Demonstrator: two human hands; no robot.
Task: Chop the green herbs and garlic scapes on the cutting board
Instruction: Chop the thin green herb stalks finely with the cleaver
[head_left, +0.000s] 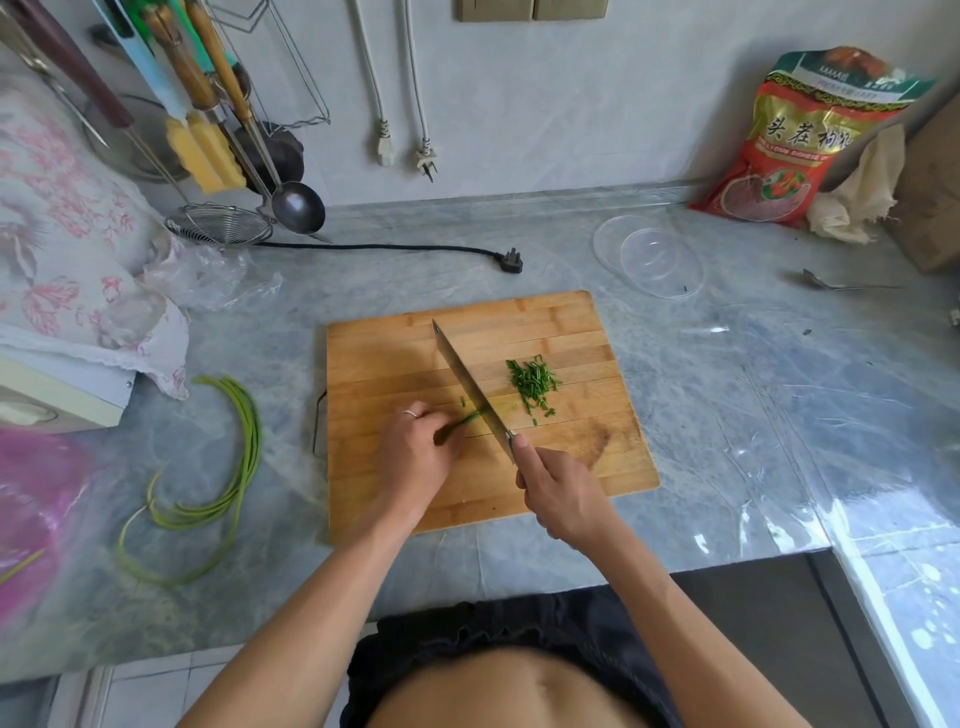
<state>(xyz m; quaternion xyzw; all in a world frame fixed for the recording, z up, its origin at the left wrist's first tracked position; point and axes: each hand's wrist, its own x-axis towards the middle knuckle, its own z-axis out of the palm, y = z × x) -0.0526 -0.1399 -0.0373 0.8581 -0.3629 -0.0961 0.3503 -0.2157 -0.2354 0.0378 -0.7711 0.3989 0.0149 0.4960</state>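
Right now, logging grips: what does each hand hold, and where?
Right hand grips the steel cleaver by its handle. Left hand pinches the thin green herb stems near their uncut end.

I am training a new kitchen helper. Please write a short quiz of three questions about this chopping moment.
1. True or false: the garlic scapes lie on the cutting board.
2. Which hand grips the knife? A left hand; B right hand.
3. Fill in: the chopped herbs lie on the knife's ____ side.

Key:
1. False; they lie on the counter, left of the board.
2. B; the left hand holds the uncut herb stems.
3. Right.
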